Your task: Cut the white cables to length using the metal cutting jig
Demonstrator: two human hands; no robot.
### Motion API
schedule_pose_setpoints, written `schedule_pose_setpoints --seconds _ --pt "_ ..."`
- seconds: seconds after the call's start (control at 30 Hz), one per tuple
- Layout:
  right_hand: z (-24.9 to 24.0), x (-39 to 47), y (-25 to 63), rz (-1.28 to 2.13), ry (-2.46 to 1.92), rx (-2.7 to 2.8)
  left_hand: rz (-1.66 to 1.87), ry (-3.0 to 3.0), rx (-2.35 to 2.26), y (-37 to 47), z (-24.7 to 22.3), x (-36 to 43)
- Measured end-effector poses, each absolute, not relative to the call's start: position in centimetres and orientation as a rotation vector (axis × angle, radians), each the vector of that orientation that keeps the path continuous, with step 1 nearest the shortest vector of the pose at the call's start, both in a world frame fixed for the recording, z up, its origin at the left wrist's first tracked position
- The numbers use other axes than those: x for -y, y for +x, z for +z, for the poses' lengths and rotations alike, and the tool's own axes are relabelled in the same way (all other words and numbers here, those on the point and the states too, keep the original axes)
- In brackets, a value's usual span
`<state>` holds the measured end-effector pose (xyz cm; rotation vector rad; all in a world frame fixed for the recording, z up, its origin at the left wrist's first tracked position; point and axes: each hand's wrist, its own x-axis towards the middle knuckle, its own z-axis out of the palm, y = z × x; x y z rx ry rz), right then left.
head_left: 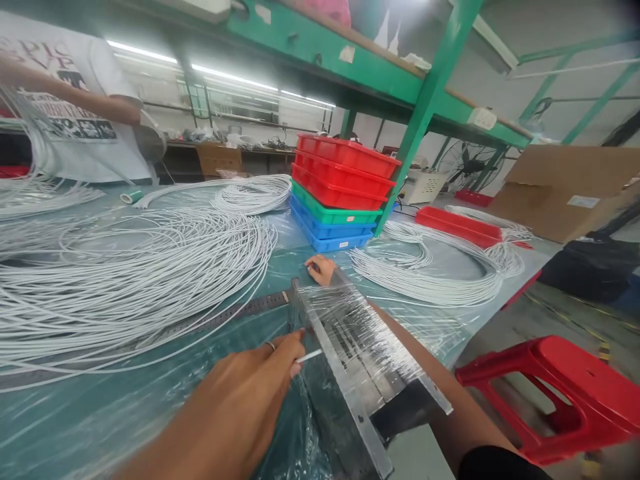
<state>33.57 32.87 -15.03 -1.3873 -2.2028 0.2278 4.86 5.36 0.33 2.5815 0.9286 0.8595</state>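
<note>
While left hand pinched short white wire piece against the film-wrapped metal jig at the table edge, right hand rested at the jig's far end, fingers curled, grip unclear. White wire coils lay nearby.

Left hand pinches with fingertips; right hand reaches forward, fingers curled.

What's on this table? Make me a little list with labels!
left hand: pinches a short white wire piece
right hand: rests at the far end of the plastic-wrapped metal block
wires: big white bundle on the left
trays: red, green, blue, stacked
stool: red, right of table
other person: white shirt, far left
</note>
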Motion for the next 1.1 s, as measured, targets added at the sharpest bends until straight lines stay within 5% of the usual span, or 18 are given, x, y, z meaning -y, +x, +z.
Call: schedule_pose_setpoints --seconds 1.1 --pt "-15.1 -33.1 32.9 0.209 -1.438 2.23 0.694 2.543 -1.011 6.5 -0.5 -5.3"
